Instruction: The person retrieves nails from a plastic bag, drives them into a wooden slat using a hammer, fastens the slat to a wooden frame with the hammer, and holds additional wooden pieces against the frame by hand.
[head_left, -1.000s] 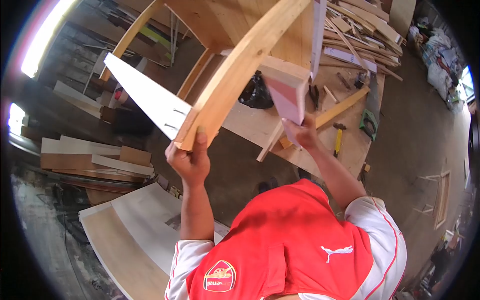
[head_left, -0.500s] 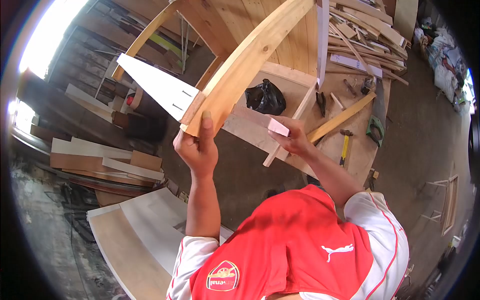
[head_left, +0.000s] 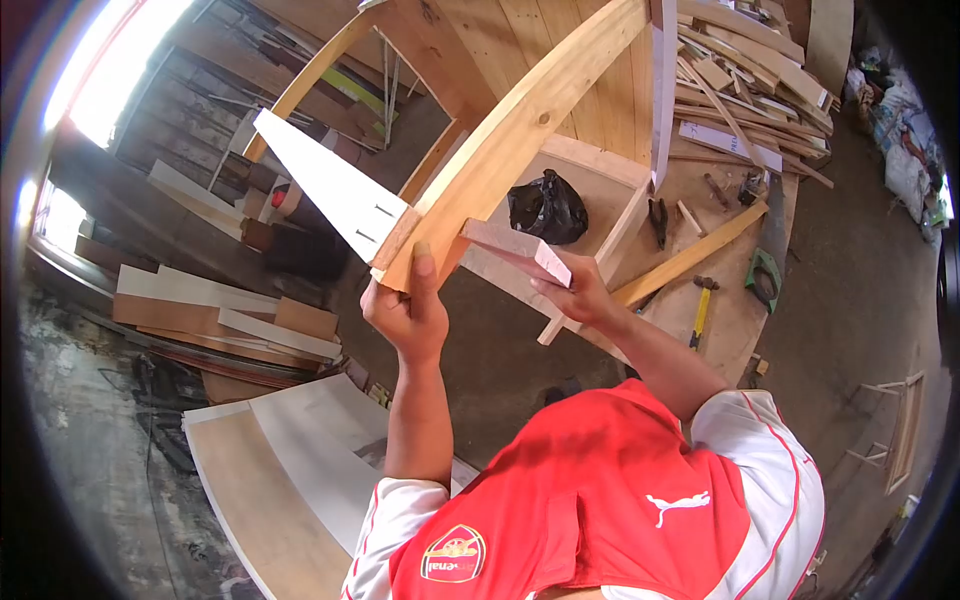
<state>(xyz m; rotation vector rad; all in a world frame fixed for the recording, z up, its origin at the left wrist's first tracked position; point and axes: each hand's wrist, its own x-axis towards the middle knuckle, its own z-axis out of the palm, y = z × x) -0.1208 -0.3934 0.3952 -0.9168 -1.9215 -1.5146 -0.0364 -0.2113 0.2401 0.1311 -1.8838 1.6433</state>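
My left hand (head_left: pixel 408 312) grips the lower end of a curved wooden rail (head_left: pixel 530 110), thumb flat on its face. A white-faced tapered board (head_left: pixel 325 180) with two dark slots joins the rail's end. My right hand (head_left: pixel 582 292) is closed round one end of a short, pale pinkish wooden board (head_left: pixel 515 250). This board's other end reaches the rail's edge; whether it is fixed there I cannot tell. The rail belongs to a larger wooden frame with a plank panel (head_left: pixel 590 90) behind it.
A black plastic bag (head_left: pixel 550 208) lies on the workbench beyond my hands. To the right are a hammer (head_left: pixel 703 312), a green-handled saw (head_left: pixel 765 278), pliers (head_left: pixel 657 220) and a wooden strip (head_left: pixel 690 255). Stacked offcuts (head_left: pixel 750 90) stand behind; large sheets (head_left: pixel 290 450) lie at lower left.
The view has shifted slightly, so everything sits a little lower and further right. The short board in my right hand is tilted differently, showing more of its broad face. Both hands keep their hold.
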